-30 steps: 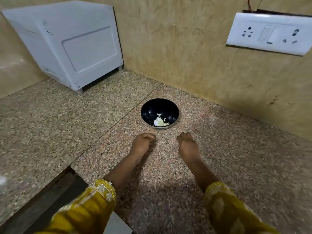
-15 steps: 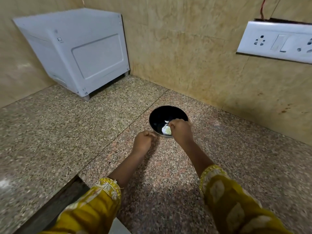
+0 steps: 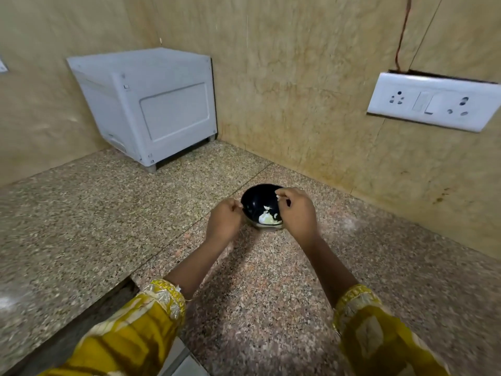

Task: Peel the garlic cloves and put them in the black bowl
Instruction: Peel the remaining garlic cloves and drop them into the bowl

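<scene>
Granite desk carries the black bowl. The pale garlic pieces in its bottom are partly hidden by my right hand, which pinches a small white scrap above the rim. My left hand is curled beside the bowl; I cannot tell whether it holds anything.

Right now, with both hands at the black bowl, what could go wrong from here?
The right hand pinches a small white piece above the black bowl. I cannot tell whether it is clove or skin, so skin might end up among the white bits inside. The left hand sits curled at the bowl's left rim, and a nudge could slide or tip it on the polished counter.
</scene>
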